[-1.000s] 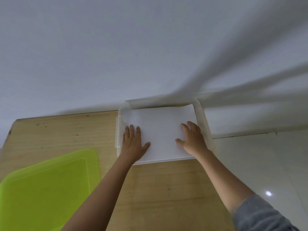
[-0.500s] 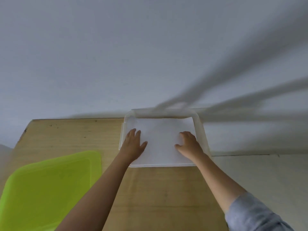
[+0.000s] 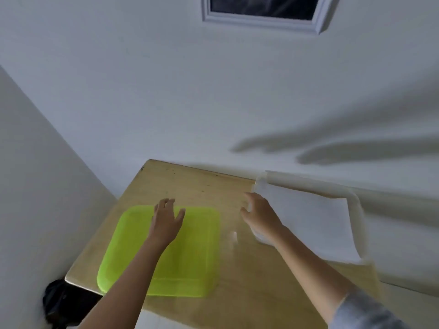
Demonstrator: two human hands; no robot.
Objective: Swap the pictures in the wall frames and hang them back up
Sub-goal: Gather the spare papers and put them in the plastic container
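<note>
Fingers (image 3: 166, 205) of the left hand (image 3: 165, 224) spread loosely over the lime-green translucent plastic tray (image 3: 133, 257) at lower centre, gripping nothing; whether the palm touches it I cannot tell. Nearby, the right hand (image 3: 259, 217) hangs open and slightly curled, empty, over the pale wooden table (image 3: 202, 186), beside the left edge of the clear plastic tray (image 3: 358, 210) at right, where a white paper sheet (image 3: 308, 222) lies. One white-moulded wall frame (image 3: 261, 22) with a dark picture hangs at top centre. That frame is likely rigid, light and fragile if glazed; taking both side rails seems safest. Paper bends easily, so lift it by opposite edges.
</note>
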